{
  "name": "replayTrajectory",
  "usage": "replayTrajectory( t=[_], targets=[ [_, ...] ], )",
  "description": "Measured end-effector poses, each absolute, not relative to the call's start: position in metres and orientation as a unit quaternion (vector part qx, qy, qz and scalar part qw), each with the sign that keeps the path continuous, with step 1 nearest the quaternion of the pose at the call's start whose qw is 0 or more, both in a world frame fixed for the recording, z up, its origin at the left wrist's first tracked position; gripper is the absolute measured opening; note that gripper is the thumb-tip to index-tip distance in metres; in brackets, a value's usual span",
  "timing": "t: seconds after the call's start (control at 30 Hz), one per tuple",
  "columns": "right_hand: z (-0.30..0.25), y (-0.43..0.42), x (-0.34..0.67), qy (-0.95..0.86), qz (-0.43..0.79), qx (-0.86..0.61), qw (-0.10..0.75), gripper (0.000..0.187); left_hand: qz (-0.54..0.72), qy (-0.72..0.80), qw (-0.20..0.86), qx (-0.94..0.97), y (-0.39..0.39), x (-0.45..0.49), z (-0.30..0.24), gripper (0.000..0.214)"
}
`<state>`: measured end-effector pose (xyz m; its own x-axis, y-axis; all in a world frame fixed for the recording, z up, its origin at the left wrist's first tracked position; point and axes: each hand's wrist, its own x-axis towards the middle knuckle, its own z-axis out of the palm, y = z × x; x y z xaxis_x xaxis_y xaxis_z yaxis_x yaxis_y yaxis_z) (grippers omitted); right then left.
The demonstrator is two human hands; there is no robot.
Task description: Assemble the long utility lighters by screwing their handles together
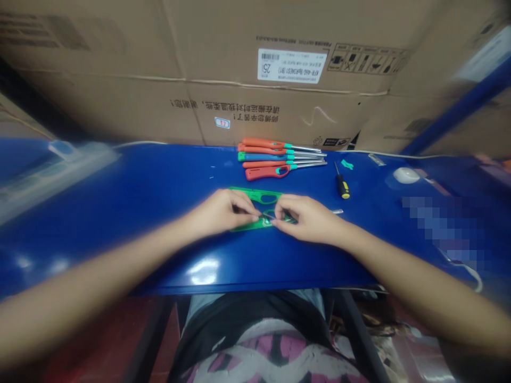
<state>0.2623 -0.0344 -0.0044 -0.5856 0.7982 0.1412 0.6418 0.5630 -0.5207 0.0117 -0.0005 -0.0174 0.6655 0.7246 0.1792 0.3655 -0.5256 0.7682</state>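
Observation:
An opened green lighter casing lies on the blue table in front of me. One half-shell (261, 196) is behind my fingers, and the other half-shell (249, 224) lies nearer to me, partly covered. My left hand (235, 210) pinches thumb and forefinger at the near half. Facing it, my right hand (297, 215) pinches at the same spot, its fingers curled over the casing's right part. A thin dark part shows between the fingertips, too small to name. Beyond my right hand a metal tube end (337, 211) sticks out.
Several gas lighters (265, 158) lie stacked behind the casing. To the right are a black-and-yellow screwdriver (342, 187), a small green plastic piece (347, 165) and a white rounded object (406, 175). A power strip (64, 173) is at left; cardboard (223, 69) walls the back.

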Motion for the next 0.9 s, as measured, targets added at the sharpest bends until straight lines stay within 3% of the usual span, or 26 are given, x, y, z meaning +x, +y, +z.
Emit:
replayTrajectory(
  t=[0.17, 0.4, 0.9],
  targets=[
    [-0.006, -0.034, 0.262, -0.865, 0.215, -0.414, 0.183, 0.004, 0.222, 0.315, 0.332, 0.861, -0.003, 0.010, -0.009, 0.014],
    [-0.005, -0.034, 0.261, -0.868, 0.211, -0.414, 0.176, 0.007, 0.073, 0.234, 0.114, 0.963, -0.024, -0.003, 0.022, 0.032],
    [-0.002, -0.027, 0.276, -0.893, 0.245, -0.341, 0.161, 0.013, 0.075, 0.229, 0.081, 0.967, -0.021, 0.000, 0.013, 0.036]
  ],
)
